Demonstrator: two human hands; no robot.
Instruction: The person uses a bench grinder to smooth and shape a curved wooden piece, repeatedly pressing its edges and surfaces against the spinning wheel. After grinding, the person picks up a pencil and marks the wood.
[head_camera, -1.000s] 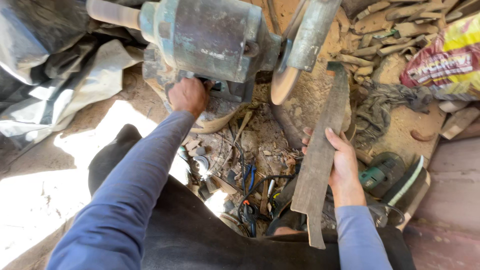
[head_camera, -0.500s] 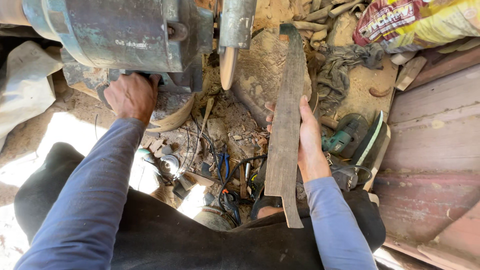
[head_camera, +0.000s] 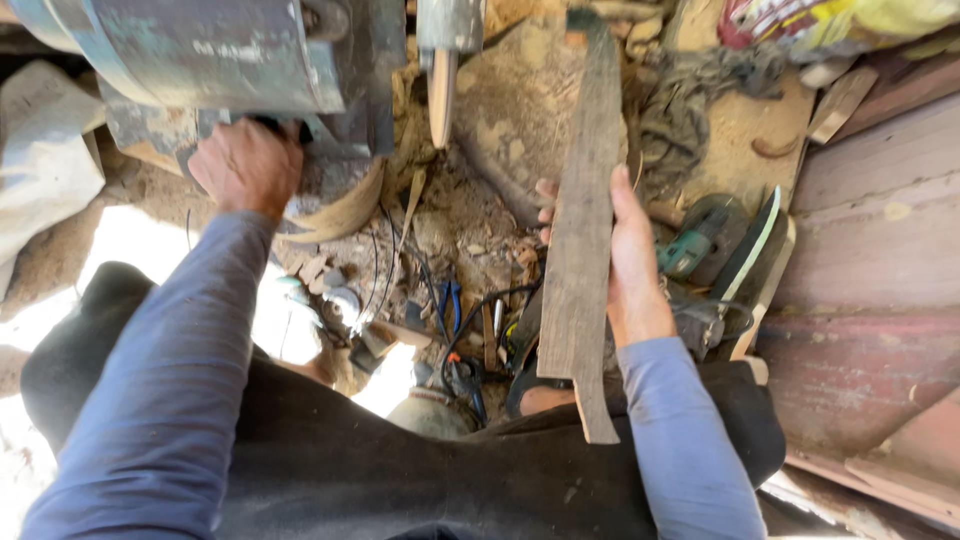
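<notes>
In the head view, a long rusty blade blank (head_camera: 580, 250) is gripped near its middle by the right hand (head_camera: 625, 255), fingers wrapped behind it and thumb along its edge; its tip is pointed away, its tang toward the body. The left hand (head_camera: 245, 165), well apart to the left, is curled against the base of a bench grinder (head_camera: 200, 50). A grinding wheel (head_camera: 445, 60) is seen between the hands, farther out.

I can't see my left hand's (head_camera: 245, 165) fingertips; they go under the big grinder motor (head_camera: 200, 50), which the top edge cuts off. My right hand's (head_camera: 625, 255) palm hides behind the long rusty blade (head_camera: 585, 230). The small tools (head_camera: 455, 330) on the dirt are maybe pliers.
</notes>
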